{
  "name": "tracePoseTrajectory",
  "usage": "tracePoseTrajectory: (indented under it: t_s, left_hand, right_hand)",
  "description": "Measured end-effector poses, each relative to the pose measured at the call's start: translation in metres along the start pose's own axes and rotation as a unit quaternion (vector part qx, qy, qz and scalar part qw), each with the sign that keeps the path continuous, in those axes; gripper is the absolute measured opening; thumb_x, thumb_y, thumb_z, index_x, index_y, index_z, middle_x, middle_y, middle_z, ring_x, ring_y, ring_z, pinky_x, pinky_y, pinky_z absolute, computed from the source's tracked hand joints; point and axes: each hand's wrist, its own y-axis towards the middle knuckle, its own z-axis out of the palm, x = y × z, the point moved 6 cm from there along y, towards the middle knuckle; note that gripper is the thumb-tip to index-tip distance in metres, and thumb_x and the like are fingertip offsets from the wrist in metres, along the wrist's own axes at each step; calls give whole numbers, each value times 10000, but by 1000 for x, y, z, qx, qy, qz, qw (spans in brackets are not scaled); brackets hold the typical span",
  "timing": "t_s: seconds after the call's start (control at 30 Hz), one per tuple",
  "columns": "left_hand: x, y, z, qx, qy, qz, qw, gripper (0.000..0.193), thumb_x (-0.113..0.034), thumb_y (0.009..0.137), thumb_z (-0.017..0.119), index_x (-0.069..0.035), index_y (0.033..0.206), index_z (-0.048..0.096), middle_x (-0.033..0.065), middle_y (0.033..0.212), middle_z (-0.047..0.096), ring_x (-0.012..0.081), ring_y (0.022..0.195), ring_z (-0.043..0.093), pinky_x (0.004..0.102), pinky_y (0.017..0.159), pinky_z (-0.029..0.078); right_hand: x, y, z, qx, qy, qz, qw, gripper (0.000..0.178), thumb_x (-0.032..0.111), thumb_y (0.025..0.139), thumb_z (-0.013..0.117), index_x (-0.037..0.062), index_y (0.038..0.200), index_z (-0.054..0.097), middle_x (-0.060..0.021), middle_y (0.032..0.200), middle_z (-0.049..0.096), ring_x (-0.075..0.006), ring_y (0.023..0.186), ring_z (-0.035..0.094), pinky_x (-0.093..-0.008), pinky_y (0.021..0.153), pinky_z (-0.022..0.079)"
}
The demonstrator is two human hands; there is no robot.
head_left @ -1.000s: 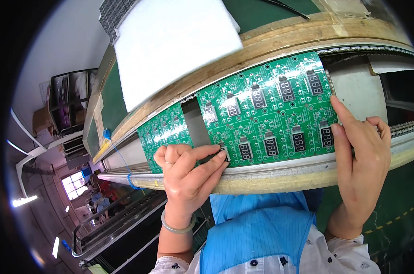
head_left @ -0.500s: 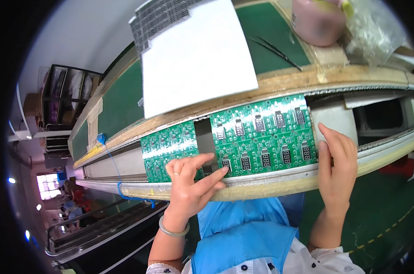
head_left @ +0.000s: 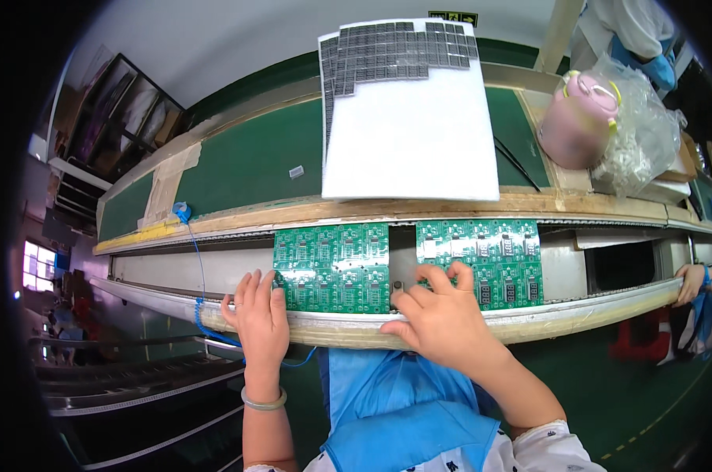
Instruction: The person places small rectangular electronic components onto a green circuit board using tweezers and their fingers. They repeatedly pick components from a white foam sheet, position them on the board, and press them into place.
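Two green circuit board panels lie in the rail track in front of me. On the right-hand panel point(head_left: 519, 272) sit several black digit display modules; no such modules show on the left-hand panel point(head_left: 332, 267). With fingers stretched upward, my left hand point(head_left: 261, 318) is at the left-hand panel's left edge, fingertips beside or just touching it. My right hand point(head_left: 444, 318) rests over the lower left corner of the right-hand panel, its fingers bent but apart and its thumb spread, covering some modules. Nothing is visibly held in either hand.
Behind the track, a white foam sheet point(head_left: 411, 149) bears rows of black display modules. Tweezers point(head_left: 518, 164), a pink bottle point(head_left: 574, 130) and a clear plastic bag point(head_left: 643, 138) stand right of it. A blue cord point(head_left: 198, 267) crosses the track. At far right is another person's hand point(head_left: 692, 283).
My left hand has gone from the gap between the panels to the left-hand panel's left edge. My right hand has crossed from the right-hand panel's right side to its left. The view has shifted.
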Motion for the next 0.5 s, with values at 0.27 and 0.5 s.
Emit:
tracePoseTrajectory:
  t_s: [0.27, 0.5]
  left_hand:
    - [-11, -5, 0, 17, -74, 3, 997, 381, -291, 1028, 547, -25, 1273, 668, 134, 1167, 716, 328, 1308, 554, 632, 1168, 175]
    - [-57, 3, 1, 30, -135, 74, 988, 393, -297, 991, 615, -20, 1263, 672, 135, 1060, 737, 340, 1239, 600, 651, 1152, 181]
  right_hand:
    - [-27, -29, -26, 0, -91, 71, 993, 369, 442, 837, 765, 85, 925, 734, -70, 879, 716, -284, 1038, 595, -552, 963, 344]
    - [-96, -88, -79, -39, -175, 203, 962, 248, 320, 862, 753, 86, 945, 750, -64, 905, 725, -285, 1050, 575, -529, 984, 327]
